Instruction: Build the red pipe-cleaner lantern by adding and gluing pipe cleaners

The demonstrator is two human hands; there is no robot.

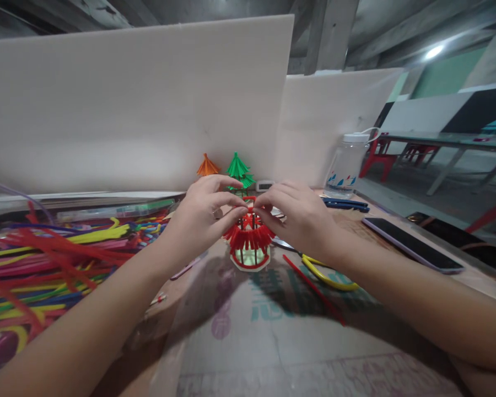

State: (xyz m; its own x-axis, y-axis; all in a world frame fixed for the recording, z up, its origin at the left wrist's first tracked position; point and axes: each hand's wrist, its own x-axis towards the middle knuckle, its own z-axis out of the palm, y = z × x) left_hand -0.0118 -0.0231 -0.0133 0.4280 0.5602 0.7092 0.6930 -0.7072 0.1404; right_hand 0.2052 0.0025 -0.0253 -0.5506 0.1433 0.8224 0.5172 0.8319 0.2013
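Observation:
A small red pavilion model [252,238] made of fuzzy pipe cleaners stands upright on a pale many-sided base, with dark posts under its fringed roof. At its top is a red pipe-cleaner ring [250,199]. My left hand [213,207] pinches the ring's left side between thumb and forefinger. From the right, my right hand [295,212] has its fingertips closed on the same ring, and the two hands nearly meet. My fingers hide part of the ring and upper posts. Below my right hand lie scissors [328,275] with yellow handles and a loose red pipe cleaner [314,290].
A heap of coloured pipe cleaners [58,259] covers the left side. Behind the model stand an orange roof piece [207,165] and a green tiered one [238,168]. To the right are a clear bottle [344,168], dark blue pliers [346,205] and a phone [411,242]. White boards [140,110] rise behind.

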